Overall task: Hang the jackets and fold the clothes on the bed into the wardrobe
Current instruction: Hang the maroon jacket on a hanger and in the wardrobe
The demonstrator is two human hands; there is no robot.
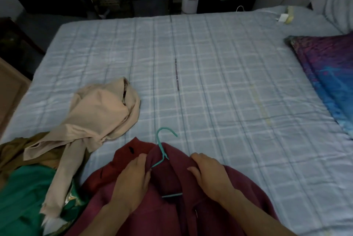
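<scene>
Left hand [131, 184] and right hand [208, 176] each grip the maroon jacket [162, 220] with curled fingers; a teal hanger [162, 151] sits inside it, on the bed [229, 82].

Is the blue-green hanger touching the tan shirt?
Apart. The head view shows bare bedsheet between the teal hanger and the tan garment. The hanger sits in the maroon jacket.

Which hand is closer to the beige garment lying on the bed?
Left. The left hand grips the maroon jacket just right of the beige garment; the right hand holds the jacket's other shoulder, beyond the teal hanger.
</scene>
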